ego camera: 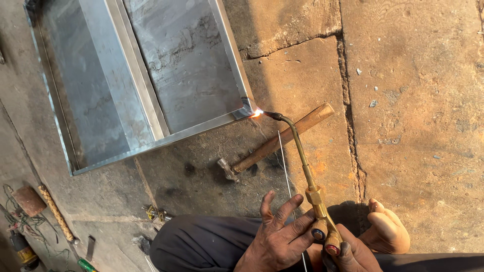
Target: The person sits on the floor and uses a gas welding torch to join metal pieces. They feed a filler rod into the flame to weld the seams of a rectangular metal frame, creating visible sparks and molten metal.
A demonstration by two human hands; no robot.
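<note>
A brass gas torch (305, 171) with a long bent nozzle points up and left. Its small bright flame (256, 114) touches the near right corner of a shiny sheet-metal tray (151, 143) lying on the floor. My right hand (353, 254) grips the torch's lower end by a red valve knob. My left hand (280, 234) lies on the torch body, fingers spread against a dark valve knob. A thin straight metal wire (284, 161) runs from under my left hand toward the flame.
A hammer with a wooden handle (282, 138) lies on the stone floor under the torch nozzle. A bare foot (387, 229) sits right of my hands, and dark trousers (201, 242) cover my knee. Small tools, a rope and tangled wires (30, 216) lie at the lower left.
</note>
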